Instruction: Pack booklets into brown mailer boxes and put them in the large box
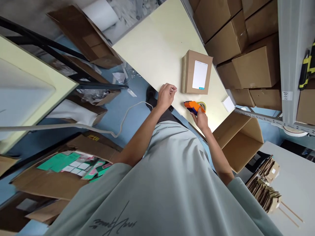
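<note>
My right hand (201, 119) is wrapped round the handle of an orange and dark-blue tape dispenser (193, 106) at the table's near edge. A roll of yellowish tape (202, 105) shows on its far side. My left hand (166, 95) is held over the table edge, left of the dispenser, its fingers curled into a pinch. A tiny pale bit shows at the fingertips, too small to name. Just beyond both hands a closed brown cardboard box (186, 73) sits on the cream table (157, 46), with a white label (199, 74) on its upper face. Neither hand touches the box.
Stacked cartons (256, 65) fill a metal shelf (290, 65) at the right. An open carton (242, 141) stands past the table's right end. A small white block (228, 104) lies near that corner. A pale cable (120, 131) crosses the left side above the blue floor.
</note>
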Demonstrator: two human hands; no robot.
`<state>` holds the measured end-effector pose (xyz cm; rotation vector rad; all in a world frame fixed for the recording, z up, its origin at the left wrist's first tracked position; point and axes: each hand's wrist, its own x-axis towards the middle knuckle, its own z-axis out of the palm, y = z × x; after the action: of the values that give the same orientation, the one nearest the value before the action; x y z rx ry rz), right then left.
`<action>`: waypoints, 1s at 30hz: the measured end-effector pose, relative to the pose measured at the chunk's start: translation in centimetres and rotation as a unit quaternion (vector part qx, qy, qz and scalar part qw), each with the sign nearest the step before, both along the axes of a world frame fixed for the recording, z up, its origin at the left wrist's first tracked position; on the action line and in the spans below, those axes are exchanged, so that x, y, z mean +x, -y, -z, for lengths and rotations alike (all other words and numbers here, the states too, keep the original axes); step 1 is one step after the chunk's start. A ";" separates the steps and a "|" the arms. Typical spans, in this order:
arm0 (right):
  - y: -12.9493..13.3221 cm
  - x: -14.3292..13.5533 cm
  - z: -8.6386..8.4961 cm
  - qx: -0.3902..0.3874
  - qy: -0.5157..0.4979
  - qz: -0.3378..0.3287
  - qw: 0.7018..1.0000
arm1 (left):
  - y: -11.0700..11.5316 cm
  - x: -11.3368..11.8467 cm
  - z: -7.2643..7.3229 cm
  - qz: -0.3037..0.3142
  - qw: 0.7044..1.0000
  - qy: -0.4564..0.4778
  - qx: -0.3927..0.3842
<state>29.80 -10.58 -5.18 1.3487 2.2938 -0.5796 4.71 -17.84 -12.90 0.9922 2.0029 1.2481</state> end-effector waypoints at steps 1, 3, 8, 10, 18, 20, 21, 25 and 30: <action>0.1 -0.5 0.2 0.000 0.006 0.008 1.000 | -0.4 -0.1 0.3 -0.007 1.000 -0.006 0.005; 0.4 -1.3 0.3 0.001 0.029 0.018 0.999 | -1.2 -0.2 0.9 -0.015 1.000 -0.015 0.015; 0.9 -3.0 0.1 0.010 0.075 0.036 0.996 | -3.0 -0.5 2.1 -0.017 0.999 -0.016 0.037; 1.0 -3.3 0.1 0.012 0.076 0.042 0.996 | -3.6 -0.4 2.2 -0.024 0.999 -0.007 0.041; 1.5 -3.6 1.0 0.010 0.071 0.038 0.997 | -5.8 3.0 1.1 -0.106 0.992 0.074 0.003; 1.8 -3.5 1.1 0.009 0.072 0.030 0.997 | -5.7 4.1 0.5 -0.144 0.984 0.106 -0.015; 1.9 -3.5 1.2 0.009 0.074 0.027 0.997 | -5.6 4.6 0.2 -0.157 0.981 0.116 -0.019; 2.2 -3.3 1.5 0.026 0.079 0.020 0.996 | -5.3 6.6 -1.8 -0.143 0.982 0.124 -0.030; 2.3 -3.4 1.6 0.040 0.077 0.029 0.996 | -6.7 8.0 -2.8 -0.110 0.985 0.102 -0.082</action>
<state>26.42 -12.87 -6.82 1.4484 2.1812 -0.3910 12.66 -11.17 -10.09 0.5534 2.0538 1.2193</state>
